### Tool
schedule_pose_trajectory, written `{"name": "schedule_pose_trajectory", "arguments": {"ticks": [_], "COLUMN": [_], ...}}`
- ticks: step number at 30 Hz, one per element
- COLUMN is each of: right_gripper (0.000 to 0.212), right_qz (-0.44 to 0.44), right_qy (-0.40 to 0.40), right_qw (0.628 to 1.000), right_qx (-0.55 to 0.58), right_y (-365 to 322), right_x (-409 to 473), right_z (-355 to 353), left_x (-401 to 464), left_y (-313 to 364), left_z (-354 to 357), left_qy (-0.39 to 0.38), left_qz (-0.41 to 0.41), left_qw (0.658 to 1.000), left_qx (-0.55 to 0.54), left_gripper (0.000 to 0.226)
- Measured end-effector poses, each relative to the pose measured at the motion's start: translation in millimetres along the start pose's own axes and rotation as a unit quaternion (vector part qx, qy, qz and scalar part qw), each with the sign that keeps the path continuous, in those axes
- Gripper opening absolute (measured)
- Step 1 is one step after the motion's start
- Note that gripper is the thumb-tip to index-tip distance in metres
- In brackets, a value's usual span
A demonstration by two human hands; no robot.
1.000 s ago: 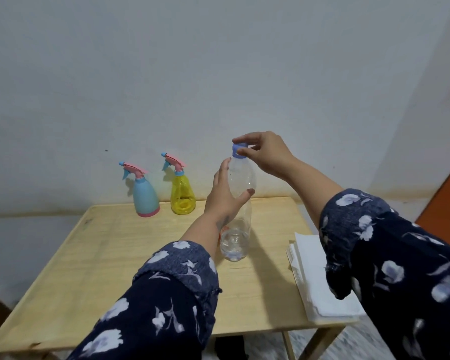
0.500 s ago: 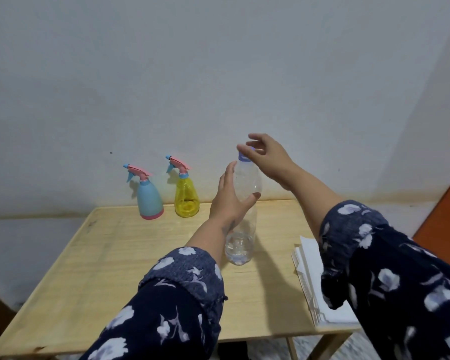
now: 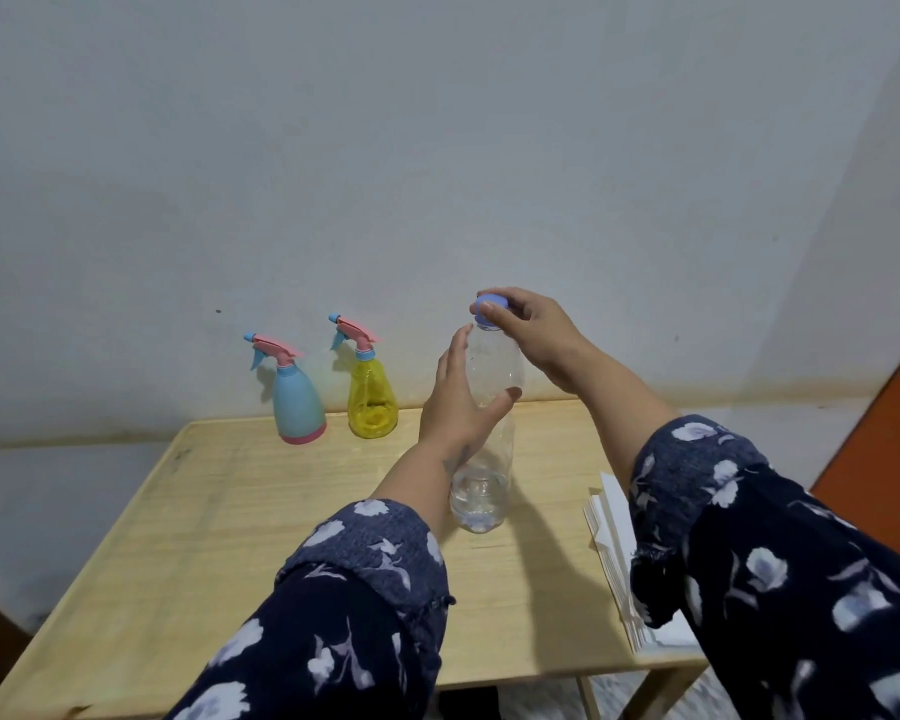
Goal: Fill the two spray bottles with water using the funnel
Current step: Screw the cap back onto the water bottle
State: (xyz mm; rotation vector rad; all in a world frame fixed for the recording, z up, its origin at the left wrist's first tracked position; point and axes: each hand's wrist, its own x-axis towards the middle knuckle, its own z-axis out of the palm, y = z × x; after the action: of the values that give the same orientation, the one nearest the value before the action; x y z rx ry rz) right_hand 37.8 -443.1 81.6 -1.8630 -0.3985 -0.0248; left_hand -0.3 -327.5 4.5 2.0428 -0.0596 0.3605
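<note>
Pale wooden table [image 3: 188,537], stack of white paper [image 3: 611,543] at its right edge (partly hidden), plain wall [image 3: 437,148] behind

left hand [image 3: 455,407] covers part of the clear bottle [image 3: 484,459]; its far fingers are hidden behind the plastic. right hand [image 3: 533,332] hides the far side of the blue cap [image 3: 489,310]. right sleeve [image 3: 780,579] overlaps the white paper stack [image 3: 611,532]. desk [image 3: 204,537] front edge is cut off by the frame.
</note>
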Motion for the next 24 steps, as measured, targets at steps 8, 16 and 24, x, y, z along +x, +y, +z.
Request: {"name": "schedule_pose_trajectory", "arguments": {"ticks": [8, 16, 24], "right_gripper": [0.034, 0.033, 0.036], "right_qz": [-0.006, -0.017, -0.029], "right_qy": [0.151, 0.030, 0.120], "right_qw": [0.988, 0.999, 0.992], "right_qx": [0.007, -0.009, 0.012], "right_y": [1, 1, 4], "right_x": [-6, -5, -12], "right_z": [16, 6, 18], "left_x": [-12, 4, -3], "left_y": [12, -6, -9], "left_z": [7, -10, -1], "left_qy": [0.040, -0.036, -0.004], "left_qz": [-0.023, -0.025, -0.010], "left_qw": [0.995, 0.999, 1.000], "left_qx": [0.087, 0.011, 0.012], "left_gripper": [0.092, 0.105, 0.111]}}
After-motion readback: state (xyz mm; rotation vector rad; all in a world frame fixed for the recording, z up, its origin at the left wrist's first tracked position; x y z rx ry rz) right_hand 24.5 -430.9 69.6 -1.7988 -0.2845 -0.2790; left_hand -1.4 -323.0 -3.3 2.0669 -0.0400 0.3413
